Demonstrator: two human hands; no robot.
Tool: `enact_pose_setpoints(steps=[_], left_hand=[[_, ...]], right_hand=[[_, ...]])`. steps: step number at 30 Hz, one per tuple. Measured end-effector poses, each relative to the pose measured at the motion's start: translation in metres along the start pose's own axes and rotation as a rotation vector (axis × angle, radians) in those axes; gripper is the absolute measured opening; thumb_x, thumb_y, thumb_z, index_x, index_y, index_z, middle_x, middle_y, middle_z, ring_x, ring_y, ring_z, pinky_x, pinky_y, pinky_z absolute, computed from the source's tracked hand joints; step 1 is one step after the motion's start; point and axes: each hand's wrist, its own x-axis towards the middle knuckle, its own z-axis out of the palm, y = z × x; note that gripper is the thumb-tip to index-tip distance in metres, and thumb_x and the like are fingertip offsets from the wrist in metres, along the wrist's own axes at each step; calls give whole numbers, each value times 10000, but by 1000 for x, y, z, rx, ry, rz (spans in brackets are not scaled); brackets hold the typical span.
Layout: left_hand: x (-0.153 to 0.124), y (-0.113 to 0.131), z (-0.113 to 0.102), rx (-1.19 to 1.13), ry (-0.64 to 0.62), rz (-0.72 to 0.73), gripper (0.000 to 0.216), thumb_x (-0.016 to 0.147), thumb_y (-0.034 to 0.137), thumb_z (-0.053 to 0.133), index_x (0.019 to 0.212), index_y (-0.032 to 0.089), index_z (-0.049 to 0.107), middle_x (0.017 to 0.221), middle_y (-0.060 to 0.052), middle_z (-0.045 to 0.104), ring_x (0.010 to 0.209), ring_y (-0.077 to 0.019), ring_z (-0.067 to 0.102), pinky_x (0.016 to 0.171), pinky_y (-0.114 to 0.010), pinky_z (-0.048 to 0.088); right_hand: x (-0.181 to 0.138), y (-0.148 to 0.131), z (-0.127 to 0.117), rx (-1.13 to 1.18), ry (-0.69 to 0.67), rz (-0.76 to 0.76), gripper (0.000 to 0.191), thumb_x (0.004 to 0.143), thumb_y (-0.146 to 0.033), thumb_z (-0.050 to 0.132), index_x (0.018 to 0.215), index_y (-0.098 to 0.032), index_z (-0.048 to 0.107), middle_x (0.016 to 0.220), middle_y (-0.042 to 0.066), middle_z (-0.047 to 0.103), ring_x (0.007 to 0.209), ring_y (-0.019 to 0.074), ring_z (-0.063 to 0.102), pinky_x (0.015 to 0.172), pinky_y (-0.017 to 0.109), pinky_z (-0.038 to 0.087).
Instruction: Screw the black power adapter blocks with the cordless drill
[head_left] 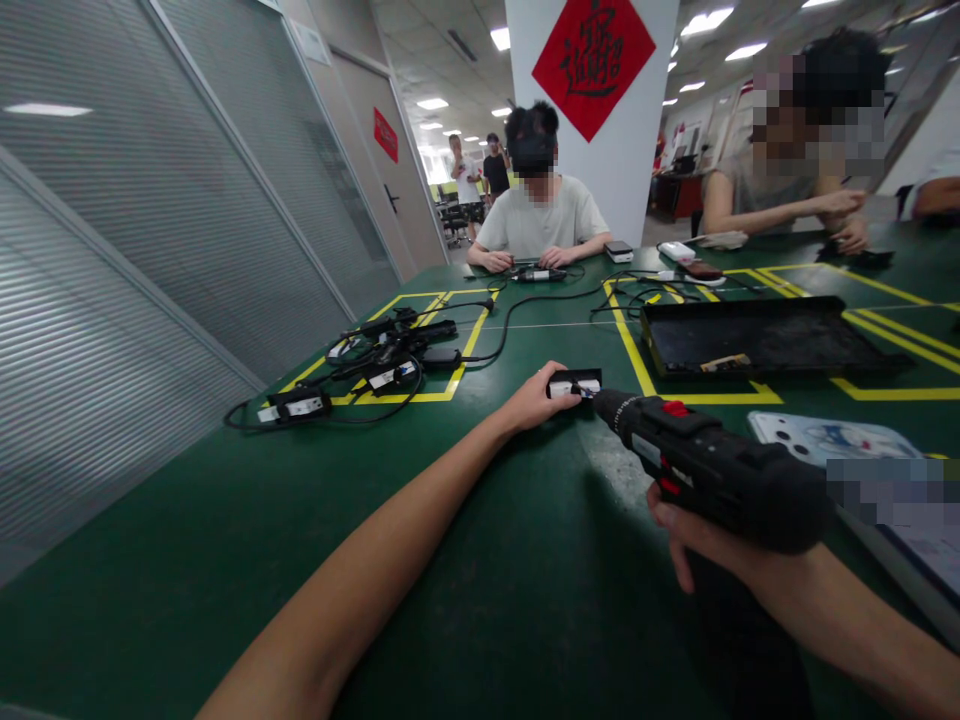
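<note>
My left hand (534,400) reaches across the green table and grips a small black box with a white label (574,383), holding it flat on the table top. My right hand (694,540) is wrapped round the grip of a black and red electric screwdriver (712,465). The tool's tip points at the right end of the small box and touches or nearly touches it.
A pile of black adapters with cables (375,365) lies at the left inside yellow tape lines. A black tray (765,340) sits at the right, a phone (832,440) nearer. Two people sit across the green table (480,560), working with their own hands.
</note>
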Motion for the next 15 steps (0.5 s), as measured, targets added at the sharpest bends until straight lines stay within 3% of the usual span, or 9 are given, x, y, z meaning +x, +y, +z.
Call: enact_pose_setpoints(steps=[9, 12, 15], left_hand=[[-1, 0, -1, -7, -7, 4, 501, 727, 483, 593, 1103, 175, 470, 933, -37, 573, 797, -157, 536, 713, -279, 427], [0, 0, -1, -7, -8, 13, 504, 731, 485, 587, 1109, 174, 469, 947, -39, 570, 803, -159, 534, 712, -278, 427], [0, -1, -1, -4, -2, 24, 502, 734, 485, 584, 1110, 174, 469, 960, -39, 566, 815, -161, 532, 722, -280, 425]], right_hand=[[-4, -5, 0, -66, 27, 48, 373, 846, -528, 488, 615, -254, 594, 635, -17, 633, 689, 182, 567, 802, 389, 385], [-4, -4, 0, 9, 13, 16, 254, 863, -493, 490, 809, -272, 603, 616, -35, 632, 702, 184, 585, 795, 378, 387], [-5, -6, 0, 62, 21, -4, 223, 868, -466, 496, 871, -259, 578, 601, -41, 625, 685, 179, 591, 773, 362, 400]])
